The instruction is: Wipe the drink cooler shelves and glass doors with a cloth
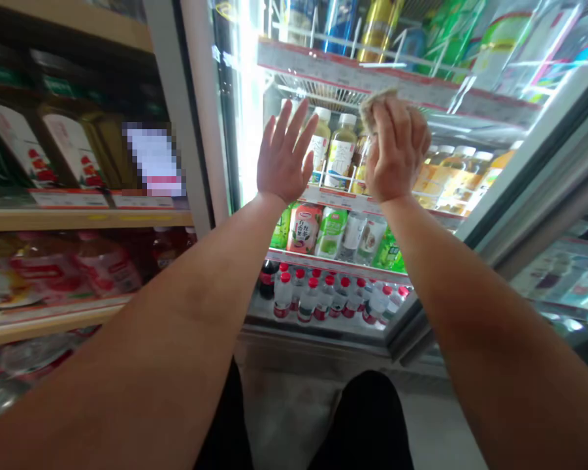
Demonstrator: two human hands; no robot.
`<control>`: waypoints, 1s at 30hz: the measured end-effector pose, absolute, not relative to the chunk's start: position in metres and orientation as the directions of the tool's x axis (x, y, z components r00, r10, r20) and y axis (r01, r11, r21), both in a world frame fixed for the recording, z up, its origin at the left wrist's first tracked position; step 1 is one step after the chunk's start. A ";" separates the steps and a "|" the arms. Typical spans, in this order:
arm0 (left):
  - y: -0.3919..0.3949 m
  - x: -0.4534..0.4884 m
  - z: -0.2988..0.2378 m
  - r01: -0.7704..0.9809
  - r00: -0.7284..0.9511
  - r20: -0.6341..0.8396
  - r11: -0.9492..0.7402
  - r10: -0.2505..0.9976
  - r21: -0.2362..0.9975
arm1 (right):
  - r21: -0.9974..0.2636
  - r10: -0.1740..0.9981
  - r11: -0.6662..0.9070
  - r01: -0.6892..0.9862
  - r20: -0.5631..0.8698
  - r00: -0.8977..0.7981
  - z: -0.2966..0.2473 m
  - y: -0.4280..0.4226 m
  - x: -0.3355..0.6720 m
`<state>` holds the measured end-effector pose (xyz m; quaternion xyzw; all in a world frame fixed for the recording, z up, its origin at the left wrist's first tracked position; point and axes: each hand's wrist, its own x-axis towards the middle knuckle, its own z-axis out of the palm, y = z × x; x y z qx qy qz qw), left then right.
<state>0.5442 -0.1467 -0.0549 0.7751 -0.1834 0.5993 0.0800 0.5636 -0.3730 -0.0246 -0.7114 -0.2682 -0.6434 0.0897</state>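
My right hand (396, 150) is closed on a beige cloth (370, 111), whose edge shows above and left of the fingers. The cloth is up at the glass door (345, 294) of a lit drinks fridge. Further left, my left hand (285, 160) is raised with its fingers spread, holding nothing; it looks laid against the same glass. Between the two hands, white-capped tea bottles (342, 150) stand on a wire-fronted shelf behind the door. The palm side of my right hand is hidden.
Wooden shelves (88, 219) with bottles run along the left, where a blurred white card (154, 160) hangs. Lower inside the fridge are cartons (304, 228) and red-capped water bottles (308, 300). A metal door frame (524, 228) slants down the right. My knees (367, 418) are below.
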 end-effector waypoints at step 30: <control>-0.145 0.541 -0.056 -0.307 0.207 0.958 -0.943 -0.200 -0.131 | 0.471 0.680 -0.599 0.647 0.726 0.100 -0.034 -0.394 0.565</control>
